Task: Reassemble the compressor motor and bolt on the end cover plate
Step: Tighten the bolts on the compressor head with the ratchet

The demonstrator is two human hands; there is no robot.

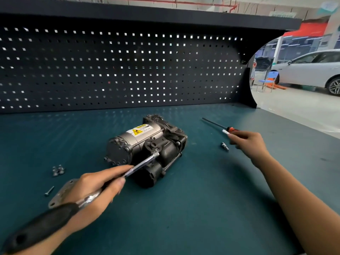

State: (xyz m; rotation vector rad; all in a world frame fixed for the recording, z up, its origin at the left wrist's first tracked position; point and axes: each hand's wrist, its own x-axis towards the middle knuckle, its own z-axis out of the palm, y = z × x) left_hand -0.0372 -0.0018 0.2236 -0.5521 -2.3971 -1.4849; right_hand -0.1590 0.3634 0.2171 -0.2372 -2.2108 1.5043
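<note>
Left front corner of the workbench (184, 208): a small cluster of bolts (58, 170) is sitting loose on the mat. A single screw (49, 191) is lying nearer the front edge. Nothing here is sitting in a tray or box; every fastener is lying bare on the mat.

Just right of the screw, the end cover plate (61, 192) is lying flat, partly hidden under my wrist and not yet on the motor. It is looking thin, stiff and light. I am judging it best lifted by its edges.

My left hand (95, 188) is wrapping its fingers round the ratchet (47, 223). The ratchet's tip is reaching a fitting on the near side of the compressor motor (145, 144).

The motor is lying on its side mid-bench, well back from the front edge. It is looking like cast metal: heavy and rigid, likely to rock on its round body. I would be taking it by the silver barrel or the ribbed housing, not by the small protruding parts.

Right of it, a short silver fitting (225, 146) is lying loose. Just beyond that, my right hand (248, 144) is curling over the handle of the screwdriver (214, 124). The screwdriver's shaft is pointing toward the back edge.
</note>
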